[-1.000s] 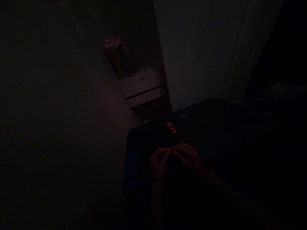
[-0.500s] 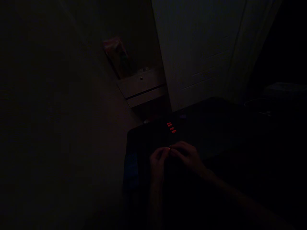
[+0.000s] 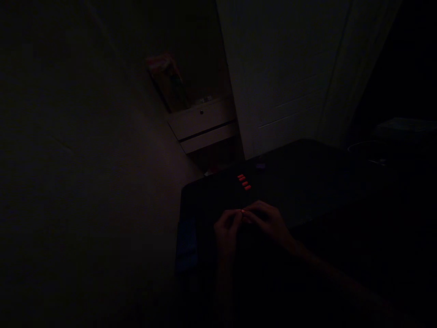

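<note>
In very dim light, my left hand (image 3: 227, 228) and my right hand (image 3: 268, 221) meet fingertip to fingertip over a dark table. Both are closed in a pinch on one small glowing red piece (image 3: 242, 211), mostly covered by the fingers, so its exact kind does not show. Just beyond the fingertips, several short glowing red sticks (image 3: 245, 183) lie in a slanting row on the table. They touch neither hand.
The dark table (image 3: 290, 182) reaches off to the right. A flat blue object (image 3: 186, 246) lies at its left edge, and a small purplish item (image 3: 260, 166) near the far edge. Beyond are a white drawer unit (image 3: 201, 123) and a pale door-like panel (image 3: 280, 68); a wall rises at left.
Both hands stay almost in place, with only a slight shift of the fingertips around the glowing piece. The row of red sticks has not moved.
</note>
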The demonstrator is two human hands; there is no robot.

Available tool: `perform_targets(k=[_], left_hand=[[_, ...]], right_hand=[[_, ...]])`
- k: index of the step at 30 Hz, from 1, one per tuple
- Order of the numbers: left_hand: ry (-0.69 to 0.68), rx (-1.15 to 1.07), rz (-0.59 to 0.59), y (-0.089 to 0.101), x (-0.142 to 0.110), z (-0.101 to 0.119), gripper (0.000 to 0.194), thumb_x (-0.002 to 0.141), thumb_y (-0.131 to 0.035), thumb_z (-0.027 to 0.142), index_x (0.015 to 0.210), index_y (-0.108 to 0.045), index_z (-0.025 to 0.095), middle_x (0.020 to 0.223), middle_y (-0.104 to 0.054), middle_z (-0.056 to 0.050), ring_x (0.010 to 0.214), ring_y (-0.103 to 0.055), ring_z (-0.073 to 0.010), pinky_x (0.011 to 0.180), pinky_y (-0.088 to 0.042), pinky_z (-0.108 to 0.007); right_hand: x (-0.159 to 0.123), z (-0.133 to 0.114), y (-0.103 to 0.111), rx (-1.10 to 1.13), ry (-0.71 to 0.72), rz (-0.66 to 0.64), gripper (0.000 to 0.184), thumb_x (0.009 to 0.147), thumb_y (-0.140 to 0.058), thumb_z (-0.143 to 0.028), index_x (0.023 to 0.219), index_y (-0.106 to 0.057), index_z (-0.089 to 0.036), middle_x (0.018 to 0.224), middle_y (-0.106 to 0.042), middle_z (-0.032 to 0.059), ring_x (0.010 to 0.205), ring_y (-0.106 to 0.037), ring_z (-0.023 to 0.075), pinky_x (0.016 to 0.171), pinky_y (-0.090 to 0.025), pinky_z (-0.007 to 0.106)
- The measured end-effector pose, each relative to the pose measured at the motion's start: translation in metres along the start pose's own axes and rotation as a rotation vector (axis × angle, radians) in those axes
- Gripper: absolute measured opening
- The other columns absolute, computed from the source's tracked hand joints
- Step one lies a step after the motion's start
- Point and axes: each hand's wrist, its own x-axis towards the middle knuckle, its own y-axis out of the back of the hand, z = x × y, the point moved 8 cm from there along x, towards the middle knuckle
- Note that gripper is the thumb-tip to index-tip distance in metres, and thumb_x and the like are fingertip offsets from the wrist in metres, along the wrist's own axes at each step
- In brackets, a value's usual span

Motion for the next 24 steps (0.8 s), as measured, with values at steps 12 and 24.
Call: perform_targets(k=[12,24], left_hand=[[-0.060,0.030,0.038,0.0021,-0.0005,0.0073,0.016,0.078,-0.078,0.034,0.083,-0.077,0.018,0.084,-0.074,-0.005,0.083,-0.069,-0.0199,0.079,-0.053,-0.031],[-0.098,0.084,0.023,0.0022,0.0012,0.0092,0.014,0.079,-0.077,0.032,0.080,-0.077,0.019,0.082,-0.073,-0.004,0.081,-0.068,-0.0200,0.078,-0.053,-0.031]], right_hand=[[-0.0005,-0.0015,-0.0014,-0.008,0.030,-0.024,0.019,0.095,-0.064,-0.038,0.091,-0.074,-0.022,0.084,-0.073,0.0041,0.076,-0.070,0.0189,0.071,-0.056,0.030],[-0.0021,-0.0028,-0.0007,-0.031,0.057,0.002,0.017,0.094,-0.066,-0.037,0.090,-0.073,-0.022,0.085,-0.073,0.0037,0.077,-0.069,0.0192,0.072,-0.056,0.031]])
